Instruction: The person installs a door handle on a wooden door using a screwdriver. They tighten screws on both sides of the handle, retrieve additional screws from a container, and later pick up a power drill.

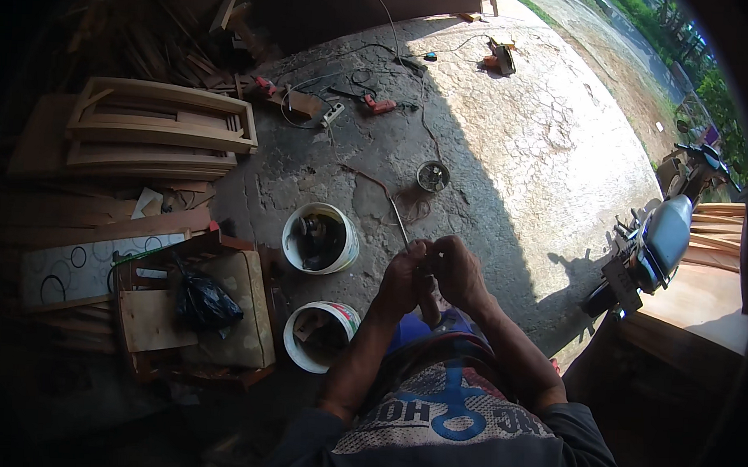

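Note:
My left hand (400,280) is closed around the lower end of a thin, pale metal rod (400,220) that slants up and to the left over the concrete floor. Pressed close beside it, my right hand (459,273) is closed too, its fingers curled inward; what they hold is hidden. A brownish rounded piece (429,305) shows just under the two hands, but its kind is unclear. Beyond the rod stands a small round tin (433,176) with bits in it. Left of my hands is a white bucket (351,242) with dark things inside.
A second white bucket (292,346) stands nearer. At left are a wooden crate (260,312) with a black plastic bag (207,298), and stacked wooden frames (163,135). A red power tool (379,106), a power strip (334,114) and cords lie ahead. A motorcycle (666,235) is parked right.

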